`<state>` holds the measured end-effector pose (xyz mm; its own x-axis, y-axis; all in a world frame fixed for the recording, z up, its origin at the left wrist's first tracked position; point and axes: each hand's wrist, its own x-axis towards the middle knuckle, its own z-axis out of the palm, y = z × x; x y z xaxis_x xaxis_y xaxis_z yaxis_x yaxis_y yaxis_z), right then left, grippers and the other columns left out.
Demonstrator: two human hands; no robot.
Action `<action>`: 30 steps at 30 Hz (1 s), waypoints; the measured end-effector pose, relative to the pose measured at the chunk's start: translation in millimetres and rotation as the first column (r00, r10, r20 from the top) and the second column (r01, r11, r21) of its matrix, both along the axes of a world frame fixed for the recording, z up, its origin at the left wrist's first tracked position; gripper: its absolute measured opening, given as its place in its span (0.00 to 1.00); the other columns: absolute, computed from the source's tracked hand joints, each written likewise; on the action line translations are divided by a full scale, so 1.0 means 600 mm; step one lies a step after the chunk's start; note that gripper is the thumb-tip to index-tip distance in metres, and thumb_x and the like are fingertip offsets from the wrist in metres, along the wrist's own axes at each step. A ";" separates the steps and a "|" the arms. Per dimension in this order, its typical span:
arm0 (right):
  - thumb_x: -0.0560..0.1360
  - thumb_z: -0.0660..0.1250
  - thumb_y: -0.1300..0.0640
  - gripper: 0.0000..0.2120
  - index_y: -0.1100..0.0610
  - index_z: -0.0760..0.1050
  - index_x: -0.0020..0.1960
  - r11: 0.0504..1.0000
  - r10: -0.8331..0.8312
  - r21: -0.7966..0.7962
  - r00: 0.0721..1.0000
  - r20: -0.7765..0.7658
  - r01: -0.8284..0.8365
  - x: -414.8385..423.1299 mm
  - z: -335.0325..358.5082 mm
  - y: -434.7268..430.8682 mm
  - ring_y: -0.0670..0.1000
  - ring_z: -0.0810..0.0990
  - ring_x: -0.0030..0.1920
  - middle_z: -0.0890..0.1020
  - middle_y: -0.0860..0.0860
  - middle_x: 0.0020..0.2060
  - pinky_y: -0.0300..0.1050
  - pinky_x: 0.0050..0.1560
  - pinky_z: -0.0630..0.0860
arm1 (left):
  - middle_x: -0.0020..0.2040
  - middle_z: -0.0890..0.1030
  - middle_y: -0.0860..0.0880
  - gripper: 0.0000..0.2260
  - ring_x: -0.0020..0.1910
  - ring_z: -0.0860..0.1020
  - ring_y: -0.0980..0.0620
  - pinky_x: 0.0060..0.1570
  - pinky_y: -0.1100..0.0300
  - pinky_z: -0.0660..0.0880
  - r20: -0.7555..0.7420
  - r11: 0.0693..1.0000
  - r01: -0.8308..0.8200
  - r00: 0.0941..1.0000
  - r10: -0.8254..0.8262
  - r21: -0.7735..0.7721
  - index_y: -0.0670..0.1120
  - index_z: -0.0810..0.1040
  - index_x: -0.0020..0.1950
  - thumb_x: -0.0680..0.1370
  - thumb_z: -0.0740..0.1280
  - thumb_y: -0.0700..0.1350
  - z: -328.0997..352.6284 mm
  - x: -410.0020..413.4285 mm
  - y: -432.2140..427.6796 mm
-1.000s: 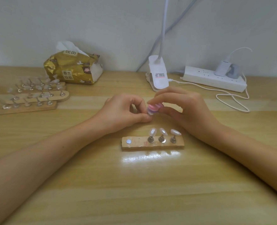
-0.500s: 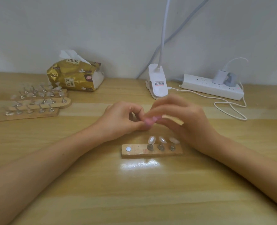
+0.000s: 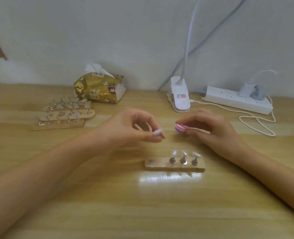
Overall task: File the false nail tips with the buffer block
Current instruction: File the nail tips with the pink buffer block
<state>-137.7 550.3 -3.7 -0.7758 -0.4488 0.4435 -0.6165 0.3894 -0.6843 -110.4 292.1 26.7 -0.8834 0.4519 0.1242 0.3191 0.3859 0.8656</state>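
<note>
My left hand point(image 3: 130, 128) pinches a pale false nail tip point(image 3: 157, 131) between thumb and fingers above the table. My right hand point(image 3: 210, 128) grips a small pink and purple buffer block point(image 3: 180, 128) at its fingertips. Tip and block are apart, with a gap of bare table between them. In front of both hands lies a short wooden holder point(image 3: 174, 164) with three nail tips standing on metal pins at its right end; its left end has no tip on it.
Three more wooden holders point(image 3: 65, 116) with several nail tips lie at the left. A gold tissue pack point(image 3: 99, 88) stands behind them. A white clip lamp base point(image 3: 180, 96), a power strip point(image 3: 237, 100) and a looped white cable point(image 3: 256, 123) sit at the back right.
My hands were together, the buffer block against the nail tip. They have now drawn apart, the left with the tip, the right with the block. The camera has tilted up.
</note>
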 end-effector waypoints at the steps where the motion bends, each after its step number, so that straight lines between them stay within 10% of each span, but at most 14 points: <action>1: 0.74 0.71 0.72 0.13 0.59 0.83 0.55 1.000 0.019 0.011 1.000 -0.004 -0.019 0.002 0.001 -0.003 0.49 0.84 0.54 0.82 0.52 0.51 0.40 0.61 0.78 | 0.44 0.85 0.53 0.07 0.43 0.79 0.52 0.47 0.59 0.72 -0.013 0.999 0.017 1.000 -0.018 -0.034 0.56 0.86 0.41 0.66 0.75 0.56 -0.002 0.010 -0.007; 11: 0.75 0.73 0.68 0.09 0.59 0.84 0.53 0.996 0.048 0.079 0.999 -0.019 -0.046 0.007 0.003 -0.006 0.51 0.83 0.53 0.82 0.51 0.50 0.44 0.59 0.80 | 0.42 0.84 0.55 0.05 0.43 0.82 0.53 0.48 0.63 0.79 0.000 0.998 -0.062 0.998 0.062 -0.019 0.47 0.85 0.40 0.67 0.79 0.43 -0.047 0.047 -0.009; 30: 0.79 0.70 0.61 0.03 0.57 0.78 0.52 0.996 0.031 0.089 0.999 -0.029 -0.028 0.003 -0.003 -0.014 0.49 0.84 0.47 0.84 0.45 0.44 0.49 0.52 0.80 | 0.44 0.82 0.63 0.06 0.49 0.79 0.58 0.58 0.52 0.72 -0.168 0.984 -0.058 0.985 0.029 -0.170 0.56 0.84 0.43 0.68 0.73 0.54 -0.041 0.062 0.047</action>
<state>-135.7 542.1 -5.3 -0.7483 -0.5100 0.4242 -0.6488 0.4291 -0.6285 -73.5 320.3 2.2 -0.8767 0.4412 0.1916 0.4306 0.5424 0.7213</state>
